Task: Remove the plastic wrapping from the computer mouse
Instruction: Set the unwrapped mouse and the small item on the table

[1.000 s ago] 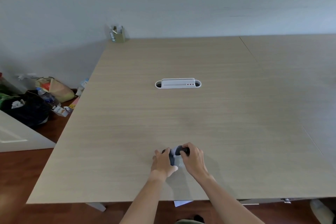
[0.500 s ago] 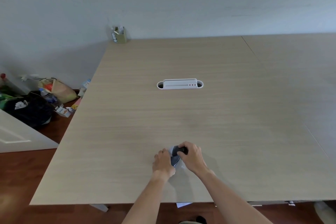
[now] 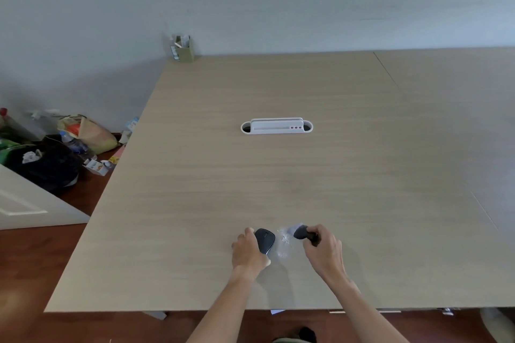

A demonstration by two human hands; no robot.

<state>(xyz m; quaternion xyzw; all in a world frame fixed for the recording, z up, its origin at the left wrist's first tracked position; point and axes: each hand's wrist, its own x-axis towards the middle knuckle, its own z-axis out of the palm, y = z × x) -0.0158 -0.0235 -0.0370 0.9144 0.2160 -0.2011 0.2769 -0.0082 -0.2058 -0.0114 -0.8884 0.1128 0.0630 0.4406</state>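
Two hands work near the table's front edge, well short of the white cable tray set in its middle. L hand, front-left of the tray: fingers curled round the left flank of the dark computer mouse, which looks bare on top and sits on or just above the wood. Btwn the hands: clear plastic wrapping, crumpled, faint glints only. R hand, front-right of the tray: closed on a small dark piece w/ a pale bit of film at its far end; can't tell what the piece is.

Progress, est.: wrap mostly off the mouse body; left to do is clear any film still clinging and set the wrap aside.

Surface: pale wood-grain top, seam to a second table right of the tray. Small box of papers at the far-left corner by a grey wall. Bags and clutter on the red-brown floor, left of the table.
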